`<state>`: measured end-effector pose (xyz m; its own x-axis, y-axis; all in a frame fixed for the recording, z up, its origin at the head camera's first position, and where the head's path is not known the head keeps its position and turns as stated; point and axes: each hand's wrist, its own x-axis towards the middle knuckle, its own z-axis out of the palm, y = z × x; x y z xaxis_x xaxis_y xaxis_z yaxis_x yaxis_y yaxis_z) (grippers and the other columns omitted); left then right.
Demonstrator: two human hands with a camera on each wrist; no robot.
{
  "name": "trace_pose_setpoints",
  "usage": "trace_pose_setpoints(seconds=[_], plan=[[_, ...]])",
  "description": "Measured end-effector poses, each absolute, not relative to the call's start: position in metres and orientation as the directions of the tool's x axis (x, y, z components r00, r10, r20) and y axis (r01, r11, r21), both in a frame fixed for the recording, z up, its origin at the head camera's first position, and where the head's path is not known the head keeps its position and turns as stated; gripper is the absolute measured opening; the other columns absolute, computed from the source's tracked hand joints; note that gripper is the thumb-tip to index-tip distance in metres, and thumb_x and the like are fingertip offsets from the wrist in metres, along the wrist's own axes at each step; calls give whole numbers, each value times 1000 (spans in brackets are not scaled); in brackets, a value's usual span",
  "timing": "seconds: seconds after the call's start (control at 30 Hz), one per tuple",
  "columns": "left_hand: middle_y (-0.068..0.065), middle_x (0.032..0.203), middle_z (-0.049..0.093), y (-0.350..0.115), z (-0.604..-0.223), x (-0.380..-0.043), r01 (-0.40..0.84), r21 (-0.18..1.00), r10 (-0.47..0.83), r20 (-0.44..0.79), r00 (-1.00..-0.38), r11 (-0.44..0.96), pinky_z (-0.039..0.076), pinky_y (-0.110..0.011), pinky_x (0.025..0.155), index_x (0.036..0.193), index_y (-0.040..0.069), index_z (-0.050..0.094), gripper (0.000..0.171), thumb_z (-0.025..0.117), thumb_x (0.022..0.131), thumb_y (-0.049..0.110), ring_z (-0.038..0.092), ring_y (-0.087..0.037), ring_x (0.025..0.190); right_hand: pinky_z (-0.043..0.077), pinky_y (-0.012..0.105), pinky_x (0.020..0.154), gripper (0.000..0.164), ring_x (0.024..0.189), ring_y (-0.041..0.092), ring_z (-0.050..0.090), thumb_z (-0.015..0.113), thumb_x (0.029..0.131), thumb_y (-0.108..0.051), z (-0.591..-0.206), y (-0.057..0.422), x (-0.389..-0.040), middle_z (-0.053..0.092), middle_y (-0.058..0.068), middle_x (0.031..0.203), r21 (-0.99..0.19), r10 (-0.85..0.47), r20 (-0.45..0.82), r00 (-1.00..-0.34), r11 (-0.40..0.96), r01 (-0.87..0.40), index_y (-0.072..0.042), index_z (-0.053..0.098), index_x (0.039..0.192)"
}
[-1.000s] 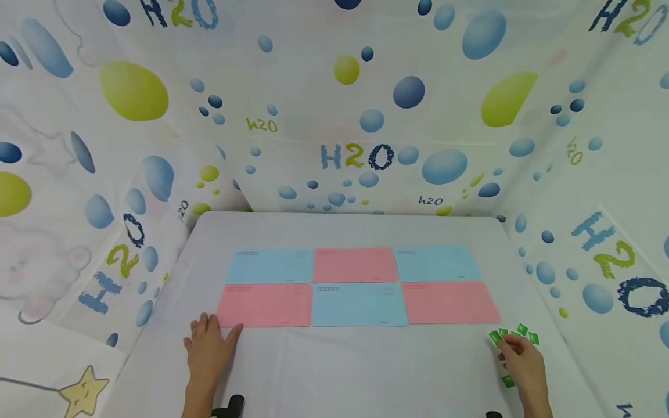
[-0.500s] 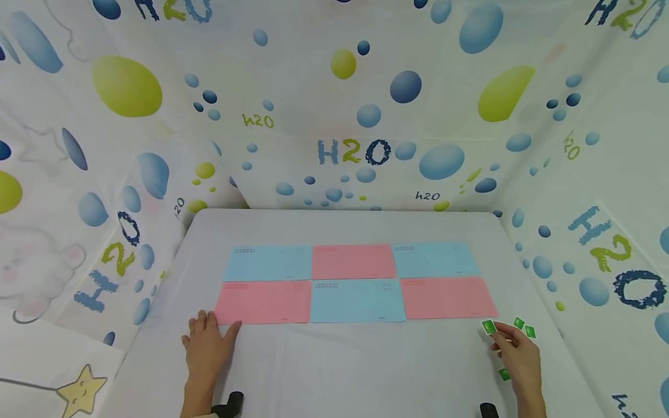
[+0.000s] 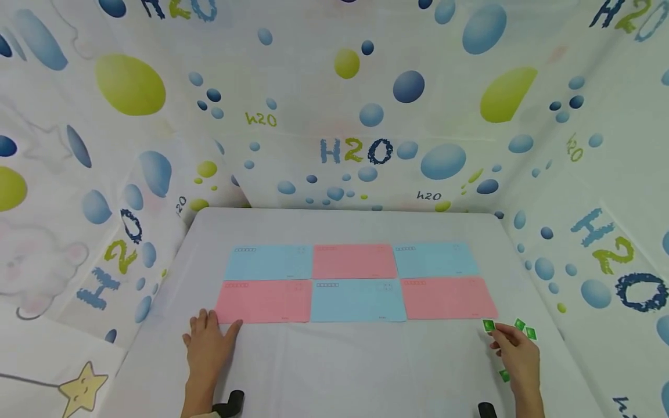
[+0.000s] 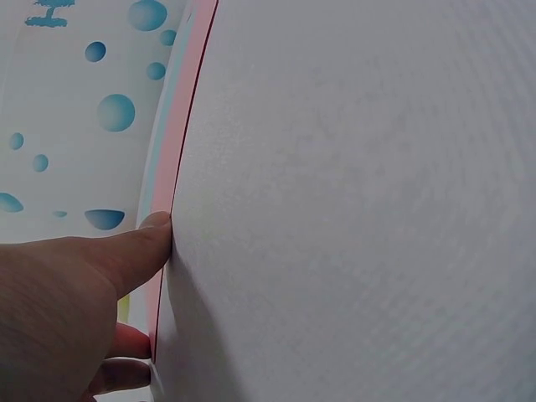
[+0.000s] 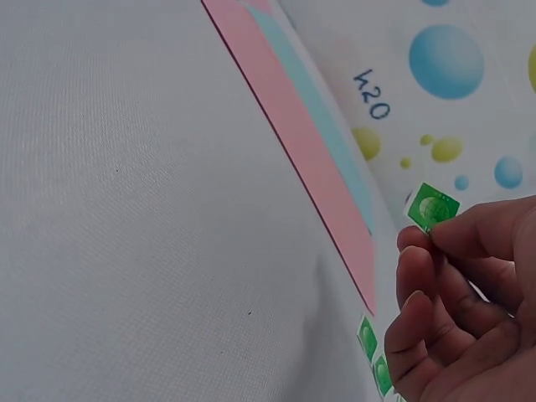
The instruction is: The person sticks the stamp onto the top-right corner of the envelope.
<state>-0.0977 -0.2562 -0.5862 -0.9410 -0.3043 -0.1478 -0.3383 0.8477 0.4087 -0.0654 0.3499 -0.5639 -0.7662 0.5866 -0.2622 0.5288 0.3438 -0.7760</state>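
Observation:
A small green postage stamp (image 3: 488, 325) with a white border is pinched between the thumb and index finger of my right hand (image 3: 517, 355). In the right wrist view that stamp (image 5: 432, 205) is held up off the table, the other fingers curling below it. Several more green stamps (image 3: 531, 334) lie around the right hand, partly hidden by it. My left hand (image 3: 206, 351) rests with spread fingers at the near left corner of a pink envelope (image 3: 263, 302). Its thumb touches the envelope's near edge in the left wrist view.
Blue and pink envelopes lie in two rows, alternating in colour; a blue envelope (image 3: 358, 302) is at the front middle. They sit on a white-covered table (image 3: 334, 371). A patterned curtain (image 3: 292, 75) surrounds the back and sides. A black object (image 3: 230, 403) shows beside the left wrist.
My right hand has lifted the pinched stamp from the group and moved it slightly left and away from me. The left hand stays on the pink envelope's corner.

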Motion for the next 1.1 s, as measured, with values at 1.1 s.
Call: trace_pose_setpoints(seconds=[1.1], plan=[[-43, 152, 22, -255, -583, -95, -337, 417, -305, -143, -942, 844, 10, -78, 113, 145, -20, 31, 86, 63, 94, 41, 13, -61, 144, 55, 15, 61, 32, 62, 0, 62, 62, 96, -11, -560, 318, -82, 62, -14, 78, -853, 608, -202, -768, 276, 443, 1, 56, 125]])
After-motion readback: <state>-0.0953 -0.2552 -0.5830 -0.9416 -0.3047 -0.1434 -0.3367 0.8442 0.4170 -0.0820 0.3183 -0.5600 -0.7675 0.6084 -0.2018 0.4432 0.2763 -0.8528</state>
